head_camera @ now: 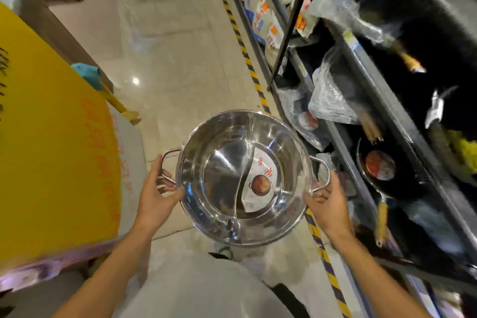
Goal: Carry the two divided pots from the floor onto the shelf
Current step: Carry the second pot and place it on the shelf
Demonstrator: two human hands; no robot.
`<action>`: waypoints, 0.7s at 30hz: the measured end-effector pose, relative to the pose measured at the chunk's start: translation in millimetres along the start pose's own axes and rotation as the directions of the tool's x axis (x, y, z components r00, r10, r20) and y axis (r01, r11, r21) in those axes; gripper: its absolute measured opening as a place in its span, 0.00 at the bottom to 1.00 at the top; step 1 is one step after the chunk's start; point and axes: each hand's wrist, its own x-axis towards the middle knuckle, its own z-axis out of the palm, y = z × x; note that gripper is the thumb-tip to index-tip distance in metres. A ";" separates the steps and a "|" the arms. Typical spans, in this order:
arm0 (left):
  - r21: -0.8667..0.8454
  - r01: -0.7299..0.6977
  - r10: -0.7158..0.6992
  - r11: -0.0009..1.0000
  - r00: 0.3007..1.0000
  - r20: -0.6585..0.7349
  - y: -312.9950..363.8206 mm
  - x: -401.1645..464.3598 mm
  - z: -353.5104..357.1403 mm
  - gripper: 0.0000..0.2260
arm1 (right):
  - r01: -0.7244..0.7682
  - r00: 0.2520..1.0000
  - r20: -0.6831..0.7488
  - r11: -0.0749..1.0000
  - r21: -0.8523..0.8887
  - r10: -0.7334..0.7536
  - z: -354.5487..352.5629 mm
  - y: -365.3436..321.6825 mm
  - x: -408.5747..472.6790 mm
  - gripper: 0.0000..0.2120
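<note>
A shiny steel divided pot (222, 162) hangs in the air over the tiled floor, level with my waist. A curved wall splits its bowl in two, and a paper label lies in the right half. A second rim shows just under it, so it may be two pots nested; I cannot tell for sure. My left hand (157, 193) grips the left loop handle. My right hand (326, 201) grips the right loop handle. The shelf (343, 142) runs along the right, close beside the pot.
The shelf holds black pans (382, 170) with round labels, plastic-wrapped cookware and bagged goods further along. A yellow-and-black striped strip (247, 59) marks the floor at the shelf's foot. A yellow display (51, 150) stands on the left. Pale floor tiles stretch ahead.
</note>
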 end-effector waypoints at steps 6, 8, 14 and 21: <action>0.055 -0.109 0.109 0.992 0.994 0.010 12.9 -82.0 15.1 0.47 | 0.062 0.998 -0.034 0.995 0.075 -0.060 -52.0 30.3 -69.3 0.42; 0.088 -0.151 0.151 0.985 0.989 0.010 13.1 -111.0 22.8 0.48 | 0.067 0.996 -0.070 0.995 0.069 -0.062 -65.6 42.0 -93.0 0.43; 0.150 -0.235 0.211 0.960 0.965 0.159 5.5 -172.9 31.3 0.48 | 0.042 0.985 -0.169 0.996 0.080 -0.028 -108.2 81.7 -182.3 0.44; 0.180 -0.400 0.288 0.899 0.847 0.447 3.2 -205.4 48.3 0.47 | 0.005 0.917 -0.392 0.979 0.204 0.077 -121.2 114.1 -320.6 0.40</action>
